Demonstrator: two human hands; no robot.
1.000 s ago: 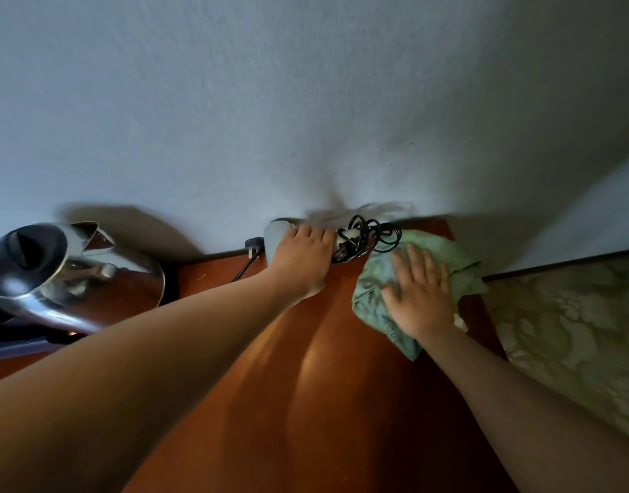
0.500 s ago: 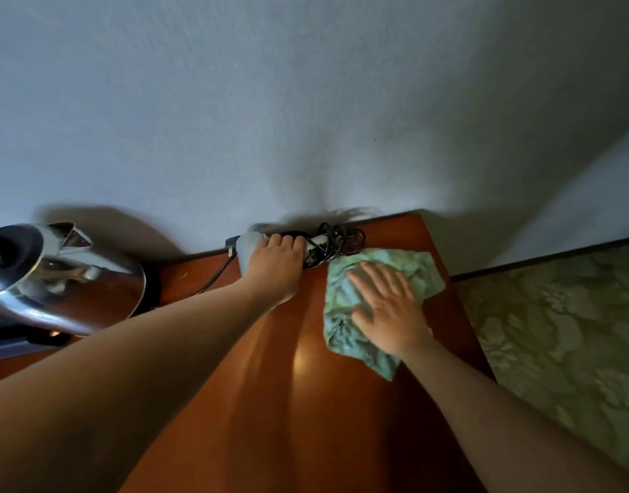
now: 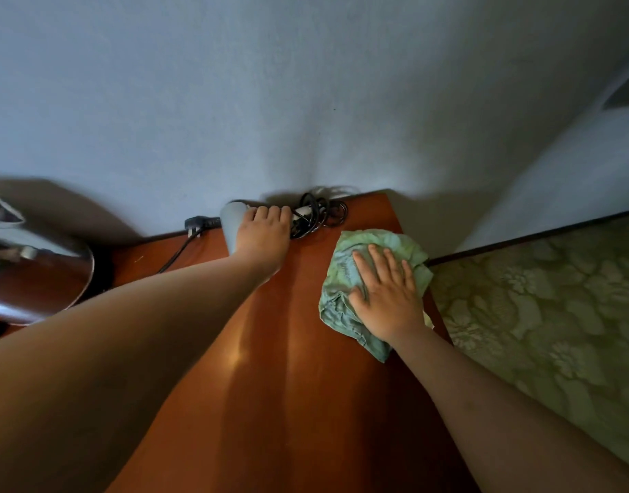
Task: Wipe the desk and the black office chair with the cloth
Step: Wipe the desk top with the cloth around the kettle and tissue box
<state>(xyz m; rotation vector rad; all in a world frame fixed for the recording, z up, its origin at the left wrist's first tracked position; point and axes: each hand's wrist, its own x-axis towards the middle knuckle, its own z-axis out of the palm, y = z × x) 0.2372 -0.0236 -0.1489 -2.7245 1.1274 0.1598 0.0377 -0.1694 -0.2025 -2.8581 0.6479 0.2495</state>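
Note:
A green cloth (image 3: 352, 265) lies on the reddish-brown wooden desk (image 3: 270, 403) near its far right corner. My right hand (image 3: 386, 293) presses flat on the cloth with straight, spread fingers. My left hand (image 3: 265, 234) reaches to the back edge by the wall and grips a grey hair dryer (image 3: 231, 218), its fingers curled over the body. The dryer's black cord (image 3: 316, 215) is bunched just right of that hand. The black office chair is not in view.
A shiny steel kettle (image 3: 28, 265) stands at the left on the desk. A black plug (image 3: 195, 224) and its lead lie by the wall. A blue-grey wall rises behind the desk. Patterned green carpet (image 3: 540, 314) lies to the right, below the desk's edge.
My right hand has slid the cloth along the desk's right side, first towards me and then back right to the edge. My left hand keeps its grip on the hair dryer.

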